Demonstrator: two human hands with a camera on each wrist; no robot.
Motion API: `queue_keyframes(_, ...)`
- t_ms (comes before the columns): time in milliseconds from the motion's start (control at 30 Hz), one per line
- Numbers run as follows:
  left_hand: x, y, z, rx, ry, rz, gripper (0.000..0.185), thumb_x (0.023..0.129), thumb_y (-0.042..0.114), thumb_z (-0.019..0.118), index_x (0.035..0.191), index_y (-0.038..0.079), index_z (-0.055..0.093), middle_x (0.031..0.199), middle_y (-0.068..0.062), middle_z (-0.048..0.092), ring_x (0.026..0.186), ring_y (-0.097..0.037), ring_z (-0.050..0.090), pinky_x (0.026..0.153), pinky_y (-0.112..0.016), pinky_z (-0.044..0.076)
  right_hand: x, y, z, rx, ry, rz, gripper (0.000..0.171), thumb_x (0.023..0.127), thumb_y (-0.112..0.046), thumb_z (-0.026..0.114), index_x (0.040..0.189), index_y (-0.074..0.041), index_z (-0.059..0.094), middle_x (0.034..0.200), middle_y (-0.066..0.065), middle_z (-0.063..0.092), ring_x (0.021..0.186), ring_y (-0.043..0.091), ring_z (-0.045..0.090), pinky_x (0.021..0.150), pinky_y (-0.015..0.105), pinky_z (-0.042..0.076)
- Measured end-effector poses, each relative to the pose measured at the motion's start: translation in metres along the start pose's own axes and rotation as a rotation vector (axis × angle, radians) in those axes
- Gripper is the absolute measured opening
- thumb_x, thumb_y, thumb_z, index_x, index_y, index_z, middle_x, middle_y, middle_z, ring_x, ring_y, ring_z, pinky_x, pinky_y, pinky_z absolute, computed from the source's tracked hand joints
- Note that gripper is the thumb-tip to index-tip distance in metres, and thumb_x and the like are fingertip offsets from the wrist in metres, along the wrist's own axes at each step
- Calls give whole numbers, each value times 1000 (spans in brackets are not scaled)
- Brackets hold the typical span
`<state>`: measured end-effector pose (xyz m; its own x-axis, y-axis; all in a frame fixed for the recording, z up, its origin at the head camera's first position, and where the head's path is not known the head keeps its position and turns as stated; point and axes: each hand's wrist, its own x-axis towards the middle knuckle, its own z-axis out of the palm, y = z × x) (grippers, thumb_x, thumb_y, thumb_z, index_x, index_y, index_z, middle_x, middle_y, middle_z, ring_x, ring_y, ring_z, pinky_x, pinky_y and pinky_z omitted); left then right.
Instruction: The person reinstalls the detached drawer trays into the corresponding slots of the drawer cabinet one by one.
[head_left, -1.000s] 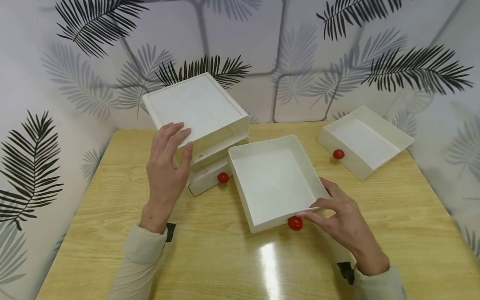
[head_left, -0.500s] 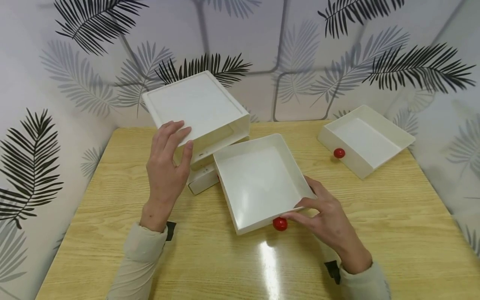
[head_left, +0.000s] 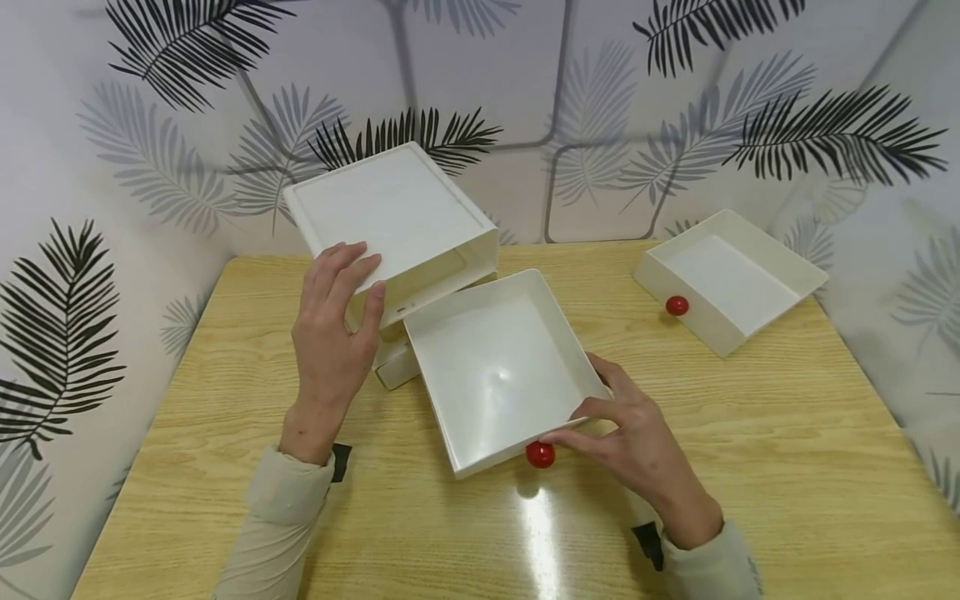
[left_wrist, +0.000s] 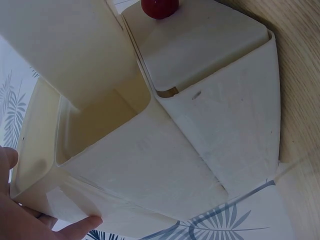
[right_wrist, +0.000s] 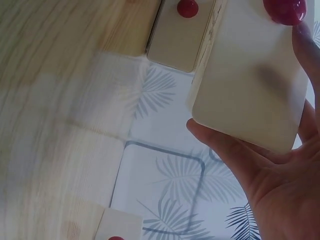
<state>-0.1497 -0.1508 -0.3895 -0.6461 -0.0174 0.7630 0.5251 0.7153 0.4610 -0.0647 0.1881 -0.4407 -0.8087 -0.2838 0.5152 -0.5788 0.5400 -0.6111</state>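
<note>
In the head view my left hand [head_left: 330, 342] holds the left front corner of a white drawer cabinet [head_left: 390, 208], fingers over its top and thumb at the front edge. One finger presses the side wall in the left wrist view. My right hand [head_left: 630, 442] grips a white drawer [head_left: 495, 375] by its front right corner, the thumb beside its red knob [head_left: 540, 454]. The drawer is tilted, and its back left part overlaps the cabinet front. In the left wrist view its far end enters the middle opening [left_wrist: 110, 110]; the top compartment [left_wrist: 37, 135] stands open.
Another white drawer [head_left: 735, 283] with a red knob [head_left: 677, 306] lies at the back right of the wooden table [head_left: 795, 433]. The cabinet's bottom drawer [left_wrist: 200, 45] sits in its slot. Leaf-patterned cloth [head_left: 600, 108] stands behind the table and at both sides.
My right hand has moved the drawer leftward to the cabinet front, covering the bottom drawer's red knob in the head view. My left hand and the cabinet have stayed in place.
</note>
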Motion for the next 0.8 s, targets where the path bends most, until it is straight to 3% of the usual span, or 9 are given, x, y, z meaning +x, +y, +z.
queue_keyframes(367, 0, 0, 1, -8, 7, 6, 30, 105, 25, 61, 129, 10, 71, 143, -8, 65, 143, -26, 52, 118, -42, 45, 2, -7, 7, 34, -13, -55, 32, 56, -11, 101, 67, -18, 72, 140, 25, 61, 118, 44, 67, 85, 52, 64)
queue_keyframes(800, 1, 1, 1, -12, 11, 2, 30, 105, 26, 61, 129, 10, 71, 143, -8, 65, 144, -26, 52, 120, -41, 43, 5, -10, 9, 11, -45, -91, 29, 60, -21, 100, 67, -18, 72, 141, 24, 61, 118, 40, 68, 84, 47, 65)
